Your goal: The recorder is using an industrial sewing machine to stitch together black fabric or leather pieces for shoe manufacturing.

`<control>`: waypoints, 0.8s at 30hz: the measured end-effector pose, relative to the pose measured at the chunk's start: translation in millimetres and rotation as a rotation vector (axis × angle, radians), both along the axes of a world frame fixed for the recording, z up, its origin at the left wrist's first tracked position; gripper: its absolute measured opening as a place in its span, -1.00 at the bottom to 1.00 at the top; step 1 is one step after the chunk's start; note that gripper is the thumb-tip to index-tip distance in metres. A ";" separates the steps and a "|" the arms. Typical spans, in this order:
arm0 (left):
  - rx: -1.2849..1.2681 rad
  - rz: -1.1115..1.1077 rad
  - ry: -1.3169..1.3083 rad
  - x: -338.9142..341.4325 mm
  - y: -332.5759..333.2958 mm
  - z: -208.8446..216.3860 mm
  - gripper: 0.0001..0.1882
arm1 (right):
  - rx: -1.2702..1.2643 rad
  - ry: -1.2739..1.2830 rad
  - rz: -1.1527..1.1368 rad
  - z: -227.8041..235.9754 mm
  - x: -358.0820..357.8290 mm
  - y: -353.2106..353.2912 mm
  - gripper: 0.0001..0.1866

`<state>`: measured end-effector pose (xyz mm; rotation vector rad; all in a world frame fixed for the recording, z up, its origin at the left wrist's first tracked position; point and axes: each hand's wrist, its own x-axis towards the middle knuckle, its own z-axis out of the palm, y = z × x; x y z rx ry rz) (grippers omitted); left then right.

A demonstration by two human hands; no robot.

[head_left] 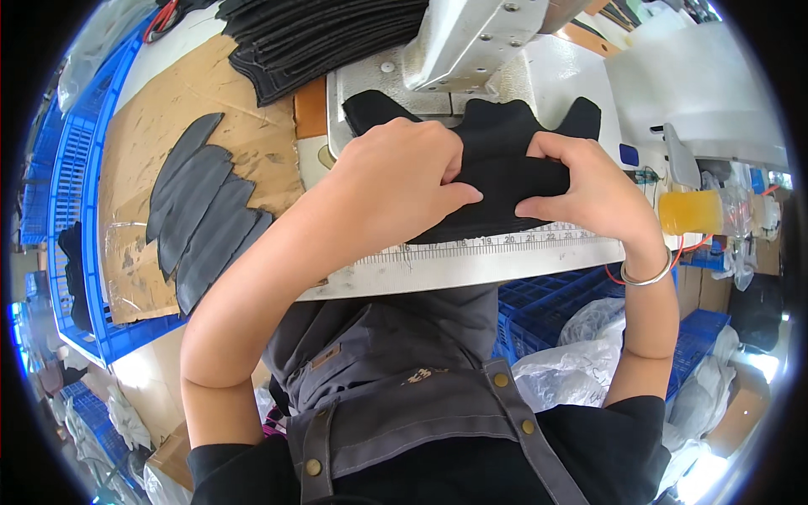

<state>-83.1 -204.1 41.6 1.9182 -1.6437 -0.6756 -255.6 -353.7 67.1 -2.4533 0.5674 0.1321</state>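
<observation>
A black fabric piece (pixel 501 130) with a scalloped far edge lies on the white sewing machine bed, its near part folded over or layered. My left hand (pixel 400 181) rests on the left part of the fabric, fingers curled under and thumb pointing right; its grip is partly hidden by the back of the hand. At the right, my right hand (pixel 585 181) holds the fabric between its thumb and bent fingers. Just beyond the fabric stands the light-coloured head of the sewing machine (pixel 475 42); the needle area is not visible.
A thick stack of black cut pieces (pixel 328 42) sits at the far left of the machine. Dark grey curved pieces (pixel 206 210) overlap on a cardboard sheet (pixel 135 177). A ruler strip (pixel 471 248) runs along the front edge. Blue crates (pixel 80 185) flank the table; a yellow-wrapped bottle (pixel 690 212) is right.
</observation>
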 end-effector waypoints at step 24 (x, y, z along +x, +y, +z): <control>-0.160 0.169 -0.404 -37.7 18.8 -0.9 -0.67 | -0.046 -0.059 0.007 -10.1 -7.7 -0.6 -0.59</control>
